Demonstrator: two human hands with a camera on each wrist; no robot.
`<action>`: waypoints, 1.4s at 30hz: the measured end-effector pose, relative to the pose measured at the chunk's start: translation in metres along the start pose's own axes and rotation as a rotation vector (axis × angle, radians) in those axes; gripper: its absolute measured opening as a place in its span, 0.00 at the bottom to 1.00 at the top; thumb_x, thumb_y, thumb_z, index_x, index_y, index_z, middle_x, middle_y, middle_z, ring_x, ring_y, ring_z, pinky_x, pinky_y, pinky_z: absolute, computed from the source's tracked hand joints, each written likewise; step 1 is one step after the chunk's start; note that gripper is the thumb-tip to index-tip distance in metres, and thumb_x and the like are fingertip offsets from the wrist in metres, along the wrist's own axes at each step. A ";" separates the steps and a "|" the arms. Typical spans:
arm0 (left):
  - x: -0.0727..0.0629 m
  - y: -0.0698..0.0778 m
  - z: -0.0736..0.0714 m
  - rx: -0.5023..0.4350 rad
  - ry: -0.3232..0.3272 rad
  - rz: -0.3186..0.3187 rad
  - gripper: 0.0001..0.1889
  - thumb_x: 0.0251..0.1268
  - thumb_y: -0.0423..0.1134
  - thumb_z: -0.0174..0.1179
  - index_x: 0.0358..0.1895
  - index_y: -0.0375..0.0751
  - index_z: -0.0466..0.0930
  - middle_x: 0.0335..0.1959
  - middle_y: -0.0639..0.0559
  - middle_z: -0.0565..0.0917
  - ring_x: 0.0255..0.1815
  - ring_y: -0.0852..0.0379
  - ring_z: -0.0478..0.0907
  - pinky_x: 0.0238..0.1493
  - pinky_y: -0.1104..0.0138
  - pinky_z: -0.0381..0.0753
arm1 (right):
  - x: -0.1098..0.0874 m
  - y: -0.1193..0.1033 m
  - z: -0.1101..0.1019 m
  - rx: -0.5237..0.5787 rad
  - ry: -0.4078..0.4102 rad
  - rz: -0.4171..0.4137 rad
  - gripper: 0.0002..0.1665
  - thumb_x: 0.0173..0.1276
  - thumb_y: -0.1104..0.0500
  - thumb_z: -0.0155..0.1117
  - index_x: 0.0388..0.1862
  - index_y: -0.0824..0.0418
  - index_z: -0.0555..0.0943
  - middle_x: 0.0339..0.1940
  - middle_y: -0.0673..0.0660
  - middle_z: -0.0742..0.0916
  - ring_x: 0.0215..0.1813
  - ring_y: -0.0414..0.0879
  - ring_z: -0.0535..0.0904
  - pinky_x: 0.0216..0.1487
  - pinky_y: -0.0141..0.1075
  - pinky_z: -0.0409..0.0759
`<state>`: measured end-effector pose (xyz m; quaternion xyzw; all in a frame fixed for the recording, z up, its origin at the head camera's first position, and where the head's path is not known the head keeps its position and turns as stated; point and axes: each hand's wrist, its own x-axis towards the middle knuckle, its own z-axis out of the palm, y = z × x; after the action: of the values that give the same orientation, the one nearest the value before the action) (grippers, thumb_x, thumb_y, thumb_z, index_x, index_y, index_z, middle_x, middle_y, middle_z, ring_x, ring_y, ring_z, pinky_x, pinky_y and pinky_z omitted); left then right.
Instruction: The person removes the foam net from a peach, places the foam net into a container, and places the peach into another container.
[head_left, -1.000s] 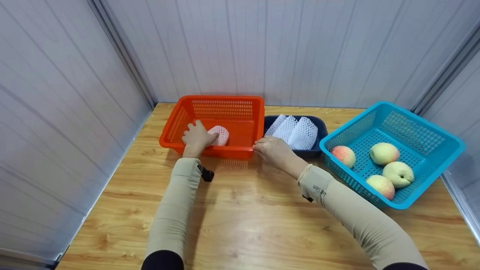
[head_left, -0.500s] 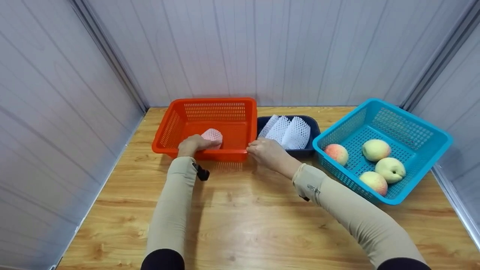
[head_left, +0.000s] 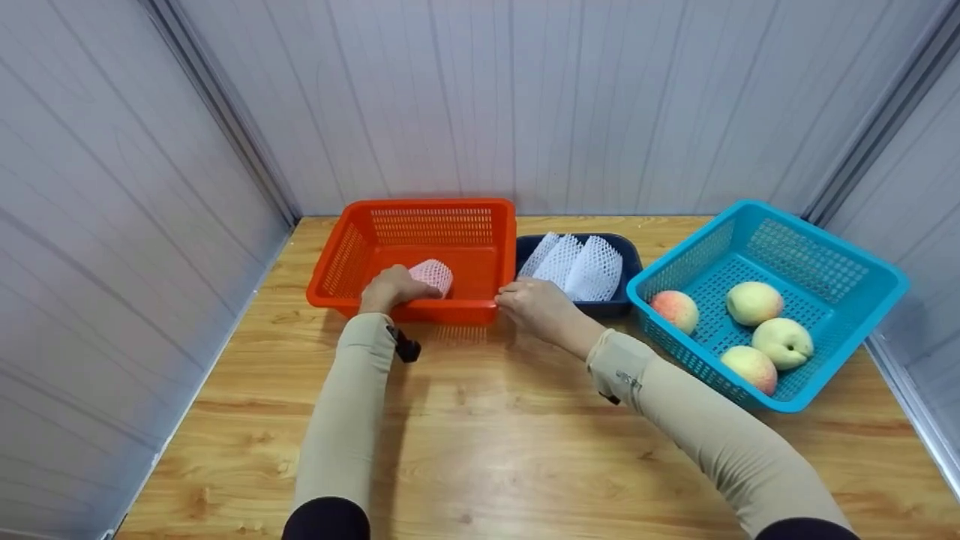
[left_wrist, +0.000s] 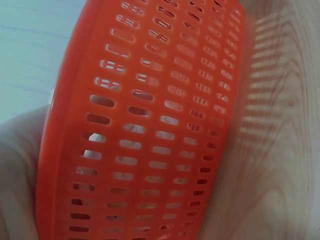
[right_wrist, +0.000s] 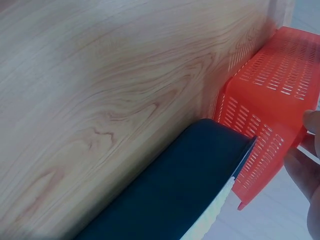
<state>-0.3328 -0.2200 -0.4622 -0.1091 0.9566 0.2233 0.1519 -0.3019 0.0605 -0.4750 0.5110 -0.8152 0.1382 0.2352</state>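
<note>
My left hand (head_left: 391, 288) reaches over the front rim of an orange basket (head_left: 480, 259). It grips a rounded, pinkish foam-netted fruit (head_left: 435, 275) on the basket floor; most fingers are hidden. In the left wrist view, the basket's slotted wall (left_wrist: 150, 125) covers much of this hand (left_wrist: 17, 165). At the basket's front right corner, my right hand (head_left: 541, 309) pinches the rim between thumb and fingers. The right wrist view shows those fingers (right_wrist: 305, 167) at the orange basket's edge (right_wrist: 280, 95).
A dark blue tray (head_left: 628, 259) with several white foam nets (head_left: 596, 270) stands right of the orange basket. Farther right, a blue basket (head_left: 840, 259) contains several peaches (head_left: 754, 303). Pale panels (head_left: 420, 97) rise behind and beside the wooden tabletop (head_left: 465, 450).
My left hand was spread beside the foam-netted fruit one second ago and has closed around it lower in the basket. My right hand keeps its pinch on the rim. The head view has shifted slightly.
</note>
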 end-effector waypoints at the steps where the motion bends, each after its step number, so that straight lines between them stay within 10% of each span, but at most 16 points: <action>1: 0.000 0.000 0.000 -0.009 0.004 0.003 0.39 0.47 0.67 0.66 0.55 0.39 0.73 0.45 0.44 0.78 0.43 0.46 0.73 0.45 0.54 0.72 | 0.000 0.000 0.000 -0.001 0.003 0.000 0.03 0.62 0.66 0.68 0.35 0.62 0.86 0.36 0.56 0.88 0.35 0.50 0.81 0.38 0.39 0.81; 10: 0.006 0.002 0.000 -0.109 0.116 0.079 0.50 0.44 0.62 0.70 0.65 0.34 0.59 0.51 0.39 0.74 0.48 0.43 0.72 0.53 0.50 0.73 | 0.000 0.003 -0.004 0.001 -0.005 -0.006 0.04 0.64 0.65 0.67 0.37 0.63 0.87 0.37 0.57 0.88 0.36 0.50 0.82 0.38 0.39 0.81; 23: 0.011 0.011 -0.005 -0.220 0.497 0.337 0.46 0.36 0.48 0.78 0.59 0.38 0.60 0.46 0.40 0.74 0.45 0.44 0.73 0.50 0.53 0.76 | -0.005 0.023 -0.010 0.051 0.010 -0.017 0.10 0.60 0.64 0.70 0.41 0.63 0.85 0.41 0.58 0.86 0.41 0.51 0.81 0.44 0.41 0.81; 42: -0.055 0.028 -0.006 -0.246 0.600 0.584 0.45 0.37 0.39 0.78 0.62 0.41 0.61 0.53 0.44 0.72 0.52 0.48 0.72 0.52 0.52 0.77 | -0.046 -0.012 -0.057 0.118 0.061 -0.011 0.06 0.62 0.61 0.69 0.37 0.61 0.85 0.38 0.54 0.86 0.40 0.48 0.82 0.41 0.39 0.82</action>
<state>-0.2904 -0.1909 -0.4274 0.0889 0.9153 0.3278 -0.2165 -0.2604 0.1168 -0.4511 0.5241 -0.7953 0.1999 0.2301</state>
